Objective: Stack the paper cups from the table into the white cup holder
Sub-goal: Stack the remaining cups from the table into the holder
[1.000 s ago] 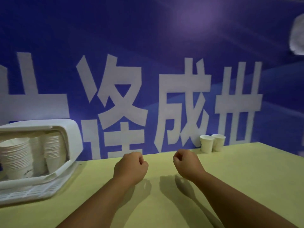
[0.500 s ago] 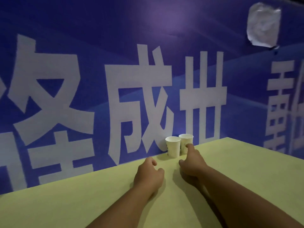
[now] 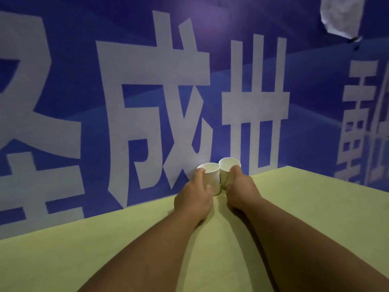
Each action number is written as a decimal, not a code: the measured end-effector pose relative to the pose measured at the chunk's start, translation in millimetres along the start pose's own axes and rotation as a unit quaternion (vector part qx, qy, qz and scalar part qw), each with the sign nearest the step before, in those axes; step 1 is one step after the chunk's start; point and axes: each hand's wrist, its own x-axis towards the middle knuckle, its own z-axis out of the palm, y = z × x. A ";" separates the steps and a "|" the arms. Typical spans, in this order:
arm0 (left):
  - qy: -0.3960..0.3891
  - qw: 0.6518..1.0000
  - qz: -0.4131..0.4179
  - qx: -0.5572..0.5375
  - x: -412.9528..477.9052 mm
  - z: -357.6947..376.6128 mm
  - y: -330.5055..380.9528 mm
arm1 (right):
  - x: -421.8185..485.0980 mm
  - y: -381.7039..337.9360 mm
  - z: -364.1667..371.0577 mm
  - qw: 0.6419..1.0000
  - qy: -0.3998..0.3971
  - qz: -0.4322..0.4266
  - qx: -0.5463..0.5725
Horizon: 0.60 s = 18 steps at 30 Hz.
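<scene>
Grip: left hand [image 3: 193,197] curled round left paper cup [image 3: 211,177], right hand [image 3: 242,190] round right paper cup [image 3: 228,166]; 2 cups upright, touching, at far edge of table [image 3: 315,207]. Carry and stacking remain; white cup holder not visible

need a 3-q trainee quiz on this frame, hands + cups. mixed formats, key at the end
1. True or false: the left hand grips the left cup and the right hand grips the right cup.
2. Where are both cups? A) near the table's far edge, by the blue banner; B) inside a holder; C) nested in each other.
3. Fill in: both cups' openings face ___.
Key: 1 true; 2 A; 3 up.
</scene>
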 end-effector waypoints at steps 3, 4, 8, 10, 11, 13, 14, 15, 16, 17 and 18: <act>0.044 0.998 -0.024 -0.043 0.0 -1.6 -3.2 | -6.6 -7.5 -0.1 1.000 0.030 0.008 -0.003; 0.056 0.996 -0.042 -0.059 -0.7 -3.7 -4.1 | -9.0 -9.2 -0.9 0.999 0.045 0.012 0.011; 0.075 0.990 -0.075 -0.089 -9.8 -20.7 -11.9 | -20.7 -13.6 -5.6 0.996 0.082 -0.002 0.042; 0.084 0.990 -0.073 -0.092 -17.3 -35.2 -18.9 | -26.9 -21.0 -8.6 0.996 0.074 -0.013 0.039; 0.091 0.989 -0.070 -0.094 -21.4 -43.4 -23.8 | -30.6 -26.7 -9.9 0.996 0.072 -0.017 0.044; 0.108 0.988 -0.064 -0.086 -29.8 -62.9 -34.4 | -39.9 -42.8 -11.0 0.995 0.074 -0.034 0.051; 0.111 0.989 -0.064 -0.076 -34.4 -73.1 -40.4 | -46.7 -52.8 -11.2 0.995 0.074 -0.043 0.055; 0.113 0.989 -0.066 -0.065 -39.2 -83.5 -46.2 | -54.8 -62.7 -11.7 0.994 0.073 -0.048 0.066; 0.116 0.989 -0.070 -0.057 -45.2 -93.5 -52.2 | -63.6 -72.6 -12.2 0.993 0.069 -0.049 0.083; 0.122 0.988 -0.074 -0.055 -52.1 -104.6 -57.8 | -72.7 -82.5 -13.1 0.991 0.065 -0.050 0.104; 0.128 0.987 -0.076 -0.056 -59.7 -116.5 -63.2 | -82.0 -93.1 -14.2 0.989 0.061 -0.051 0.122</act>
